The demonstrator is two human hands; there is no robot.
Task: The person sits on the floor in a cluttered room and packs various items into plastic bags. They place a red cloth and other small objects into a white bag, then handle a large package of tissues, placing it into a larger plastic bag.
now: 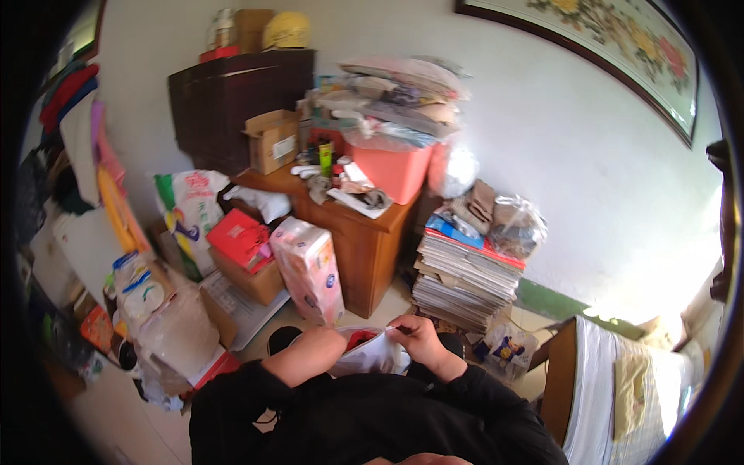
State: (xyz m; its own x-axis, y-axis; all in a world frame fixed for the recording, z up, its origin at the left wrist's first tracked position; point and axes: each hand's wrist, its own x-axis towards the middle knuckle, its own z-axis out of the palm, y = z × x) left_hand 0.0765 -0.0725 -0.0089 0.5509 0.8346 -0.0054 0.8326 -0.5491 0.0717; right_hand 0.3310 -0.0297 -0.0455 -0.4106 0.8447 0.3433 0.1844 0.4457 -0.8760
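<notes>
Before my lap is a white plastic bag (372, 357) with its mouth open towards me. Some red material (361, 338) shows inside it. With thumb and fingers, my right hand (419, 343) pinches the bag's upper right rim. My left hand (330, 344) is at the left side of the bag, and its fingers are out of sight at or inside the mouth, so I cannot tell what they hold. Black sleeves cover both arms above the wrists.
Ahead stands a wooden cabinet (343, 250) with a cluttered top and a pink storage bin (389, 168). A pink tissue pack (311, 273) leans by it. Stacked papers (465, 279) rise at right, near a bed (593, 378). Boxes and bags (174, 325) crowd the left floor.
</notes>
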